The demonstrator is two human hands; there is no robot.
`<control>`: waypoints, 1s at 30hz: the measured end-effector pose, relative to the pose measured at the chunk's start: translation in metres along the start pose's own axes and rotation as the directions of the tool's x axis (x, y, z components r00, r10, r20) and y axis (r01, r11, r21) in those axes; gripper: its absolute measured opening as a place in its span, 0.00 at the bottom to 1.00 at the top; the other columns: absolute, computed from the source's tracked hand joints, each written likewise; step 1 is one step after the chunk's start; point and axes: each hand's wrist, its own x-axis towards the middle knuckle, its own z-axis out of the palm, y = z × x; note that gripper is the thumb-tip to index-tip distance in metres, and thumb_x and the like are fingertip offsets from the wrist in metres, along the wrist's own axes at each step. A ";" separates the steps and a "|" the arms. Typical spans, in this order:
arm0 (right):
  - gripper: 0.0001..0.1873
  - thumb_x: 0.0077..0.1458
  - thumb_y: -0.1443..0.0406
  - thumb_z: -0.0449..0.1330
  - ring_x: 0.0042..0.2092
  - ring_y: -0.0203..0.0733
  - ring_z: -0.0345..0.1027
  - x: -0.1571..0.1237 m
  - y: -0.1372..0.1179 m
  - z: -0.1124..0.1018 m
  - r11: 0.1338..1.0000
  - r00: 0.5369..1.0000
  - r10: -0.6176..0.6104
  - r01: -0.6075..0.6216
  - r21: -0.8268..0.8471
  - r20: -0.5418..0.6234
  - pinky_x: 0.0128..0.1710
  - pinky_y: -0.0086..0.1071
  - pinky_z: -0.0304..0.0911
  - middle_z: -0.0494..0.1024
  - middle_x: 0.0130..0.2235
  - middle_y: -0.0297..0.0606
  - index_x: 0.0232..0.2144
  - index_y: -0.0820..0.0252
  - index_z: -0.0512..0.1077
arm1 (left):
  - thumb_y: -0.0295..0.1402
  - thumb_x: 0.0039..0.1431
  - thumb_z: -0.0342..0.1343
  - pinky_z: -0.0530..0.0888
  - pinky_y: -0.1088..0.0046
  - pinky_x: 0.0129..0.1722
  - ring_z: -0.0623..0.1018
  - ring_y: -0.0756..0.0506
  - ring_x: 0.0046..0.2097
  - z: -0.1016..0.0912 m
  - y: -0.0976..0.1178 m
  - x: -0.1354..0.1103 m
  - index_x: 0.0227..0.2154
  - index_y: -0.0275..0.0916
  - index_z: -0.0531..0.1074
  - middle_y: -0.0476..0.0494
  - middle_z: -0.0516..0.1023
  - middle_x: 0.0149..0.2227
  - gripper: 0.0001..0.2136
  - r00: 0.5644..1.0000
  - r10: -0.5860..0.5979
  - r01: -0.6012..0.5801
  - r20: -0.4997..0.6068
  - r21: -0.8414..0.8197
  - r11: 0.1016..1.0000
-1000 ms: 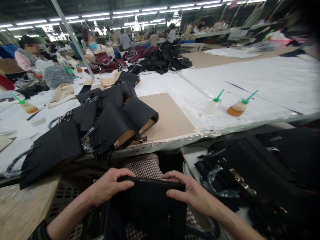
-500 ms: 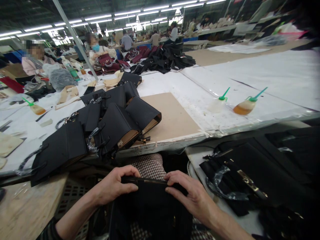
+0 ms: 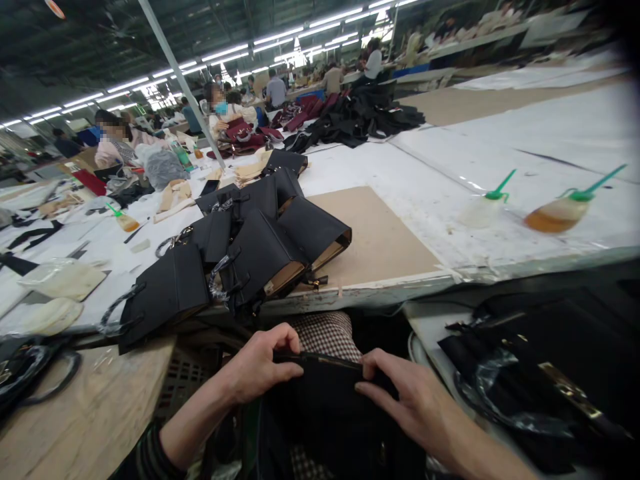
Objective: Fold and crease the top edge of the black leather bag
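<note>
A black handbag (image 3: 330, 407) rests in my lap over checked cloth (image 3: 327, 333), its top edge toward the table. My left hand (image 3: 263, 363) pinches that edge near its left end, thumb on the near side and fingers behind. Farther right along the same edge, my right hand (image 3: 407, 397) grips between thumb and bent fingers. The lower part of the bag is dark and hard to make out. Just beyond my hands, several finished-looking black handbags (image 3: 165, 287) lie piled at the table's front edge, some handles wrapped in clear film.
On the white-covered table (image 3: 380, 160) stand two glue bottles with green spouts, one amber (image 3: 557, 215). A brown board (image 3: 373, 233) lies beside the bags. More black bags (image 3: 540, 347) sit at right; a wooden board (image 3: 95, 400) with black handles is at left. Co-workers sit behind.
The view has turned left, so the table and bags sit farther right in the picture. Both hands keep their hold on the handbag's top edge, with little change in the grip.
</note>
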 end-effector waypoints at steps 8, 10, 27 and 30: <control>0.10 0.64 0.62 0.58 0.41 0.44 0.73 -0.002 0.000 -0.002 0.993 0.998 0.070 -0.069 0.101 -0.006 0.41 0.33 0.65 0.77 0.41 0.34 0.47 0.51 0.64 | 0.34 0.54 0.62 0.66 0.75 0.38 0.72 0.49 0.36 0.002 0.002 -0.001 0.38 0.39 0.70 0.52 0.75 0.33 0.11 0.999 -0.036 0.036 0.002 -0.006 0.999; 0.14 0.63 0.62 0.59 0.45 0.45 0.73 -0.001 0.000 -0.001 0.990 0.997 0.071 -0.070 0.125 -0.009 0.44 0.34 0.66 0.78 0.44 0.34 0.51 0.50 0.64 | 0.35 0.53 0.64 0.67 0.73 0.42 0.74 0.47 0.39 0.002 0.003 0.000 0.42 0.40 0.71 0.50 0.77 0.36 0.14 0.999 -0.042 0.042 0.017 -0.004 0.999; 0.04 0.67 0.65 0.53 0.40 0.44 0.70 0.003 -0.012 -0.003 0.979 0.986 -0.152 0.141 -0.146 -0.067 0.40 0.36 0.65 0.75 0.40 0.37 0.42 0.55 0.68 | 0.33 0.60 0.61 0.68 0.74 0.47 0.75 0.46 0.44 0.011 0.009 0.013 0.35 0.42 0.75 0.47 0.77 0.42 0.03 0.956 0.277 -0.292 0.094 0.344 0.892; 0.02 0.66 0.66 0.54 0.38 0.44 0.69 0.002 -0.015 0.000 0.982 0.990 -0.114 0.101 -0.157 -0.078 0.38 0.36 0.64 0.74 0.38 0.37 0.40 0.56 0.67 | 0.33 0.59 0.62 0.68 0.75 0.46 0.76 0.47 0.43 0.012 0.012 0.014 0.33 0.42 0.74 0.48 0.78 0.43 0.03 0.955 0.277 -0.297 0.107 0.367 0.881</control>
